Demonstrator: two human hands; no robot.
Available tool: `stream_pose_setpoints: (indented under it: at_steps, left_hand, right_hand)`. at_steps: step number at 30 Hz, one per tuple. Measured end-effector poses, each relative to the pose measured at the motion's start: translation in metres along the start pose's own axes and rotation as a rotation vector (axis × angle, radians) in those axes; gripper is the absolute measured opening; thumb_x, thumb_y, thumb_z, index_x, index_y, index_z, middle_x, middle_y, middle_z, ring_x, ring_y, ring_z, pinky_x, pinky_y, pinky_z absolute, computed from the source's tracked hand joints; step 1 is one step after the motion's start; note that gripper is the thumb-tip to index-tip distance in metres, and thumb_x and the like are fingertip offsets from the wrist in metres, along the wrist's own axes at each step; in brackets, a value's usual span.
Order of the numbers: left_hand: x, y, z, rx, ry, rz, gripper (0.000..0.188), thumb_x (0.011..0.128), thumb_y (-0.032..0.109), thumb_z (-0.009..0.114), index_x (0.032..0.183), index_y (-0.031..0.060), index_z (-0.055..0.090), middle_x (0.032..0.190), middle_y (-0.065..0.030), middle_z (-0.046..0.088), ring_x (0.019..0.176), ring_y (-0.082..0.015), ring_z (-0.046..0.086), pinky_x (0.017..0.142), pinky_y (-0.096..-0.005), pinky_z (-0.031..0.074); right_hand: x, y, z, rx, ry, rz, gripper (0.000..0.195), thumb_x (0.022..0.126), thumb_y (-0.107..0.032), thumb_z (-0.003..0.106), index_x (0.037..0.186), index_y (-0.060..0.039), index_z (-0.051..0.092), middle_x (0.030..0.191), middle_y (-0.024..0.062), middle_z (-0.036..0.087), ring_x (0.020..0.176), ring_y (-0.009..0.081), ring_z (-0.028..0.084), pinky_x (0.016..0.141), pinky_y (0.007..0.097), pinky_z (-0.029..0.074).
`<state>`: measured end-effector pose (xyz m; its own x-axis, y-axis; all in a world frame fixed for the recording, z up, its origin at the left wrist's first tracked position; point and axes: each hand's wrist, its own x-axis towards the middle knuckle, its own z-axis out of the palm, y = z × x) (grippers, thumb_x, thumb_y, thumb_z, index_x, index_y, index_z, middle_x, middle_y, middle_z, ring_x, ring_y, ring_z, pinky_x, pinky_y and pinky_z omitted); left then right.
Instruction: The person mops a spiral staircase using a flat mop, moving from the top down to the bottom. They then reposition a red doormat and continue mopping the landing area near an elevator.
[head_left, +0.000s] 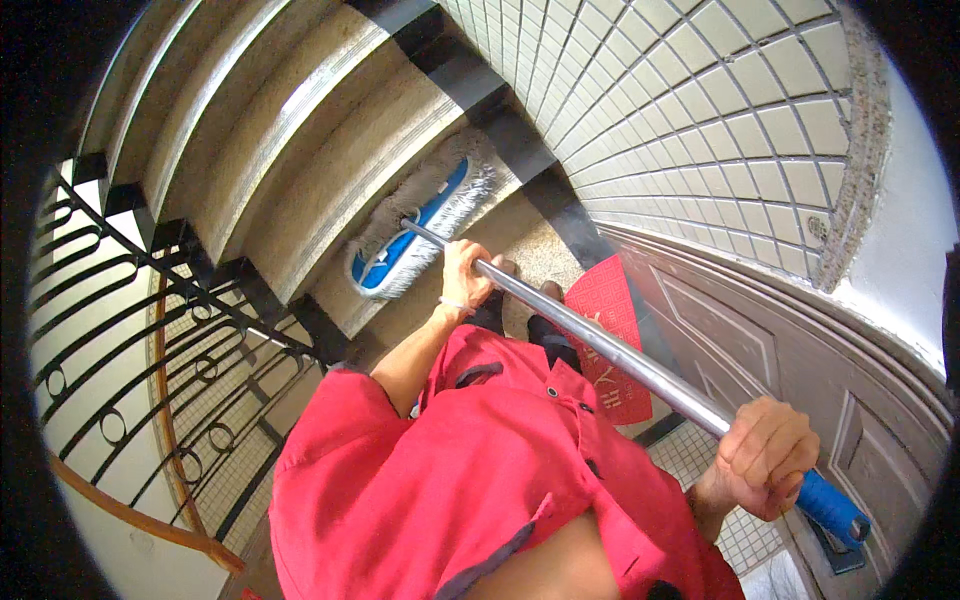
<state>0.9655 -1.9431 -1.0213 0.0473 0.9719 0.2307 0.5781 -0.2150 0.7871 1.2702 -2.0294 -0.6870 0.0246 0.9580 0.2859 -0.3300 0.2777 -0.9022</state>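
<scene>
A flat dust mop (424, 225) with a blue backing and a grey-white fringe lies across a stair tread (352, 217) in front of me. Its metal pole (600, 341) runs diagonally past my red shirt towards the lower right. My left hand (463, 276), with a pale band at the wrist, is wrapped around the pole's lower part, near the mop head. Higher up, my right hand (769, 457) grips the pole just short of its blue end sleeve (832, 510). Both my shoes (551, 290) show beneath the pole, partly covered.
Curved stone stairs (247, 161) with pale edge strips fill the upper left. A black iron balustrade (172, 352) with a wooden handrail (142, 525) borders the left. On the right stand a tiled wall (697, 112) and a panelled door (720, 345). A red doormat (611, 300) lies beside my feet.
</scene>
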Motion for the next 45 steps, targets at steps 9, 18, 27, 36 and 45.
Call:
stream_pose_setpoints:
  at_steps: [9,18,27,36,45]
  left_hand:
    - [0.005,0.028,0.096,0.125,-0.309,0.107,0.024,0.065,0.024,0.071,0.054,0.0086,0.057,0.061,-0.0111,0.055,0.067,-0.0329,0.051,0.065,-0.0429,0.039]
    - [-0.023,0.102,0.146,0.265,-0.827,-0.014,0.012,0.057,0.022,0.066,0.063,0.0117,0.067,0.071,-0.0127,0.067,0.075,-0.0278,0.067,0.073,-0.0399,0.051]
    - [-0.086,0.138,0.182,0.064,-0.367,0.029,0.014,0.048,0.023,0.067,0.057,0.0146,0.059,0.065,-0.004,0.059,0.074,-0.0225,0.056,0.074,-0.035,0.041]
    - [-0.178,0.152,0.181,-0.12,-0.249,0.011,0.013,0.058,0.02,0.068,0.06,0.0155,0.056,0.068,-0.0021,0.053,0.078,-0.0214,0.051,0.081,-0.0366,0.038]
    - [-0.233,0.076,0.165,-0.002,-0.532,-0.157,0.013,0.058,0.018,0.069,0.063,0.0152,0.057,0.073,-0.0031,0.057,0.085,-0.0234,0.054,0.084,-0.0378,0.039]
  right_hand:
    - [-0.046,-0.053,-0.035,-0.054,0.545,-0.057,0.033,0.092,-0.02,0.042,0.062,-0.016,0.029,0.044,-0.0033,0.025,0.038,0.0082,0.024,0.043,0.0246,0.024]
    - [-0.083,-0.107,-0.072,-0.169,0.909,-0.066,0.042,0.095,-0.019,0.035,0.055,-0.0172,0.024,0.048,-0.0005,0.023,0.043,0.013,0.021,0.049,0.0309,0.026]
    - [-0.098,-0.136,-0.093,-0.077,0.757,-0.047,0.039,0.087,-0.021,0.048,0.055,-0.0191,0.026,0.047,-0.0038,0.02,0.04,0.0128,0.021,0.044,0.0285,0.025]
    - [-0.169,-0.135,-0.123,-0.759,1.502,0.078,0.035,0.088,-0.018,0.044,0.057,-0.0158,0.029,0.053,0.001,0.036,0.046,0.0191,0.034,0.048,0.0353,0.026]
    - [-0.238,-0.077,-0.205,-0.273,1.492,0.049,0.034,0.083,-0.017,0.045,0.056,-0.0188,0.024,0.047,-0.0024,0.023,0.04,0.0125,0.027,0.044,0.0284,0.025]
